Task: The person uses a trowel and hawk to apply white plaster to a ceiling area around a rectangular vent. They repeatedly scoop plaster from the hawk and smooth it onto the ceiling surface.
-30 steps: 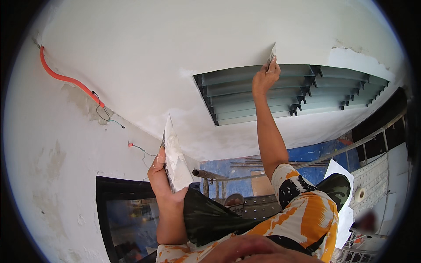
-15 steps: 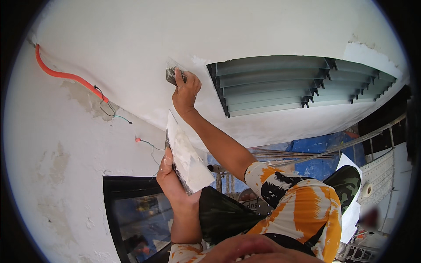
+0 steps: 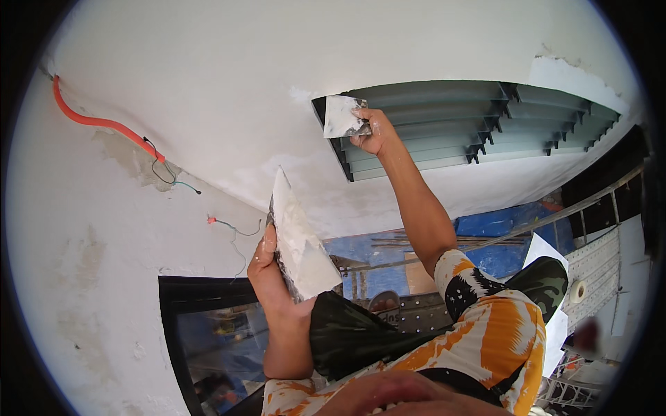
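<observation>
My left hand (image 3: pixel 272 267) is closed round the near edge of a flat board (image 3: pixel 302 246) loaded with white putty. The board is tilted, its narrow tip pointing up toward the wall. Higher and to the right, my right hand (image 3: pixel 372 132) grips a putty knife (image 3: pixel 345 116), a flat square blade with white putty over much of its face. The blade shows in front of the left end of a louvered window (image 3: pixel 423 121). Whether it touches the frame I cannot tell. A white putty patch (image 3: pixel 302 93) marks the wall just left of the window.
An orange conduit (image 3: pixel 104 122) with loose wires runs down the left wall (image 3: pixel 76 229). Another wire end (image 3: pixel 212 220) sticks out lower. Below are a dark-framed window (image 3: pixel 208 298), blue sheeting (image 3: pixel 496 225), a metal rail (image 3: pixel 548 218) and a studded plank (image 3: pixel 423 313) under my foot.
My right hand has moved right with the putty knife, from the wall to in front of the window; the blade's putty-covered face now shows. My left hand keeps the board nearly in place.
</observation>
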Tool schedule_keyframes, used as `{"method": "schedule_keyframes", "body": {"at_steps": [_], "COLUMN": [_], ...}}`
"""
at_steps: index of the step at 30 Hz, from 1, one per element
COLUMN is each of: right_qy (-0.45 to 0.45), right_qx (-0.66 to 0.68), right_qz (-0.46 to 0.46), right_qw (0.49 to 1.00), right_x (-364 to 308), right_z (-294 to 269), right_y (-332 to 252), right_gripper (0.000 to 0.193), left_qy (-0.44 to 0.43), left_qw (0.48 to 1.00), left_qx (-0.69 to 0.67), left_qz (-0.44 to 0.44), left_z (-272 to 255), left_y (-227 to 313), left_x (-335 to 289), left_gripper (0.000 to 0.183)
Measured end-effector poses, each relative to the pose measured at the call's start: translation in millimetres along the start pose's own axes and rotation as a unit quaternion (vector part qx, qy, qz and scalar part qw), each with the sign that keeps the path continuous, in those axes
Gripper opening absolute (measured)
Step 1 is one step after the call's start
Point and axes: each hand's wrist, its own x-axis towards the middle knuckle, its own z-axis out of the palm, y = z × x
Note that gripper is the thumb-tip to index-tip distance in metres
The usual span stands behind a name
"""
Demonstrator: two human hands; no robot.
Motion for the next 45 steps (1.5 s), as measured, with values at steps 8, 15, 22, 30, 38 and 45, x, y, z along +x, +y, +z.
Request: {"method": "schedule_keyframes", "body": {"at_steps": [8, 15, 22, 30, 38, 45], "right_qy": [0.059, 0.039, -0.056, 0.051, 0.097, 0.152], "right_qx": [0.142, 0.060, 0.098, 0.124, 0.116, -0.017], "right_qz": [-0.122, -0.055, -0.033, -0.157, -0.241, -0.176], "right_qw": [0.980, 0.996, 0.993, 0.978, 0.959, 0.973], "right_x": [-4.7, -18.0, 27.6, -11.2, -30.2, -60.1], "right_z": [-45.5, -27.8, 17.2, -58.0, -128.3, -139.6], "right_y": [-50.7, 10.9, 38.6, -62.8, -136.7, -144.7], "right_gripper": [0.017, 0.028, 0.021, 0.016, 0.014, 0.016], "left_qy": [-0.015, -0.008, 0.010, -0.006, -0.029, -0.016], "left_qw": [0.999, 0.999, 0.999, 1.000, 0.999, 0.999], "left_qx": [0.031, 0.045, 0.044, 0.009, 0.007, 0.035], "left_qz": [0.024, 0.017, 0.015, 0.000, -0.018, -0.015], "left_z": [-2.4, 4.0, 4.1, 0.5, 1.9, 10.9], "left_y": [2.0, -4.5, -6.0, -5.8, -13.5, -22.9], "left_x": [-14.3, -12.5, -12.4, -8.0, -7.1, -9.4], "left_gripper": [0.023, 0.022, 0.022, 0.021, 0.020, 0.020]}}
